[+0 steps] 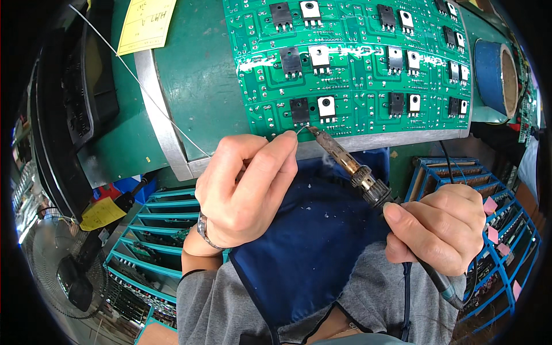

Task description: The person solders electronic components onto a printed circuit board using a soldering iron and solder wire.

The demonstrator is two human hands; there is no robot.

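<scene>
My right hand [438, 227] is closed round the dark handle of a soldering iron [352, 167]. The iron slants up and left, its tip at the legs of a black transistor [299, 109] in the nearest row of a green circuit board panel [351, 83]. From the left, my left hand [247, 187] pinches a thin solder wire [152, 99], whose short end reaches toward the same legs beside the tip. The wire's long tail runs up and left past the hand. Several black and silver-faced transistors stand in pairs across the panel.
A metal strip [397, 140] edges the green bench in front of the panel. Yellow paper slips [146, 23] lie at the upper left. A blue roll [494, 77] stands at the right. Racks of boards flank me, teal [167, 210] left and blue [506, 270] right; a fan [63, 276] is lower left.
</scene>
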